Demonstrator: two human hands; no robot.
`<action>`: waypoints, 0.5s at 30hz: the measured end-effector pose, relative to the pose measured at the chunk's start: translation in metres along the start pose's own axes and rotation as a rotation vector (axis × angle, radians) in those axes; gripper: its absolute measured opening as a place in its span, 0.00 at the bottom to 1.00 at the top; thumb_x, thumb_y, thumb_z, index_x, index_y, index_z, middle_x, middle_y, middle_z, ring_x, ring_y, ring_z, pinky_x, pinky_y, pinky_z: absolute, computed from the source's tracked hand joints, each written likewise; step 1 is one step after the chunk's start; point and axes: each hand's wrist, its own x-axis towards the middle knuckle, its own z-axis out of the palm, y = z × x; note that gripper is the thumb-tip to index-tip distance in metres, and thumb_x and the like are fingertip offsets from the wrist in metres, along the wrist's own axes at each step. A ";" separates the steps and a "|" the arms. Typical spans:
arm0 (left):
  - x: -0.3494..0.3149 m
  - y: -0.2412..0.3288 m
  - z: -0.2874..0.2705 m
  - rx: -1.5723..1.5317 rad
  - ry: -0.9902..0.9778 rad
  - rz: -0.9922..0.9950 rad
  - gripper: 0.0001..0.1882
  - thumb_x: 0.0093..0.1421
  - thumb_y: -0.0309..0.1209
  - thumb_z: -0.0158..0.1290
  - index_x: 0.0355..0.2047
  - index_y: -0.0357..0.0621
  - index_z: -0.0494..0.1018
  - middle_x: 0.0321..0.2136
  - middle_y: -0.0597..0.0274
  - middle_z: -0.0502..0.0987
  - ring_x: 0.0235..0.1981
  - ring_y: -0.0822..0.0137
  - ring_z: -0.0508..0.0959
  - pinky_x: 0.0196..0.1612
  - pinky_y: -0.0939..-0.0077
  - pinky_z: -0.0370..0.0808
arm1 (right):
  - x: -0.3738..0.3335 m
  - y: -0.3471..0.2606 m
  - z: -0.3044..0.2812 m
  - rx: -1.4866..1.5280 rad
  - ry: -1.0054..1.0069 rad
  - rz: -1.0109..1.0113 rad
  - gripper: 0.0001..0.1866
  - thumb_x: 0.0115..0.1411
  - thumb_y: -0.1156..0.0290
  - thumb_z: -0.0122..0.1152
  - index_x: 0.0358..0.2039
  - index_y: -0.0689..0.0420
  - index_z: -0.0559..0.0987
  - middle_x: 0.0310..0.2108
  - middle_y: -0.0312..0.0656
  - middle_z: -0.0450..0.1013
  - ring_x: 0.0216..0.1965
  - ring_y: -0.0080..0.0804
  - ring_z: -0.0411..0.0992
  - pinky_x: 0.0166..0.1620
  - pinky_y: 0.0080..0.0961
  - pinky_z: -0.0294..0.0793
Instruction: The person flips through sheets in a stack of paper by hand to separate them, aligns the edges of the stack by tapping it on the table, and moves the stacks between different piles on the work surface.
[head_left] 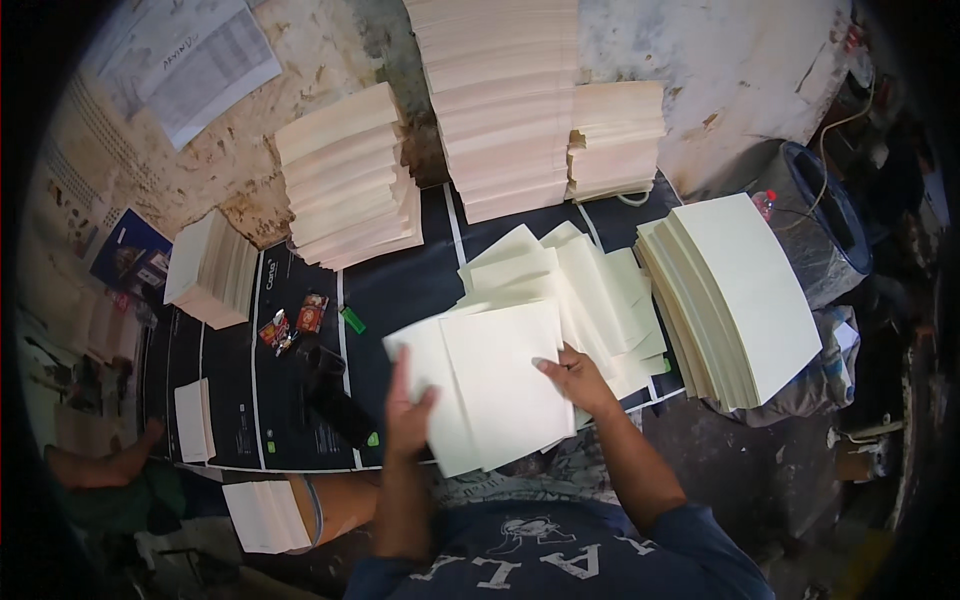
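Close in front of me, I hold a few cream paper sheets [510,385] that overlap unevenly, one sheet sticking out to the left. My left hand [408,420] grips their left edge, thumb on top. On the right edge, my right hand [580,383] pinches the sheets with its thumb over the upper face. Just beyond them, a loose fanned pile of cream sheets [600,300] lies on the table. A tall, leaning stack of cream paper [760,290] stands to the right of my right hand.
The dark table [400,270] has white lines. Paper stacks [500,110] stand against the wall; smaller ones [205,275] are at left. Red packets [311,312], a green lighter [352,320] and a black object [340,410] lie left. Another person's arm [110,463] shows at far left.
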 end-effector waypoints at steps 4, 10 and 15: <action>-0.003 0.070 -0.064 -0.571 0.031 -0.079 0.40 0.57 0.20 0.41 0.70 0.41 0.41 0.64 0.41 0.57 0.61 0.46 0.67 0.59 0.51 0.70 | 0.003 0.016 -0.003 -0.063 0.210 -0.121 0.24 0.63 0.65 0.61 0.56 0.62 0.72 0.56 0.47 0.69 0.56 0.32 0.66 0.58 0.27 0.64; 0.002 0.047 -0.011 -0.253 -0.058 -0.096 0.46 0.54 0.18 0.55 0.70 0.40 0.45 0.63 0.51 0.60 0.61 0.62 0.65 0.63 0.69 0.61 | 0.000 0.014 -0.004 -0.130 0.056 -0.226 0.15 0.62 0.70 0.60 0.48 0.60 0.77 0.55 0.47 0.65 0.58 0.35 0.63 0.59 0.28 0.61; 0.005 0.010 0.025 -0.309 -0.131 -0.172 0.45 0.56 0.17 0.54 0.70 0.40 0.43 0.64 0.52 0.59 0.62 0.64 0.63 0.63 0.71 0.60 | -0.002 -0.004 0.001 -0.145 -0.015 -0.025 0.08 0.60 0.69 0.63 0.33 0.60 0.82 0.49 0.46 0.68 0.52 0.33 0.66 0.56 0.26 0.63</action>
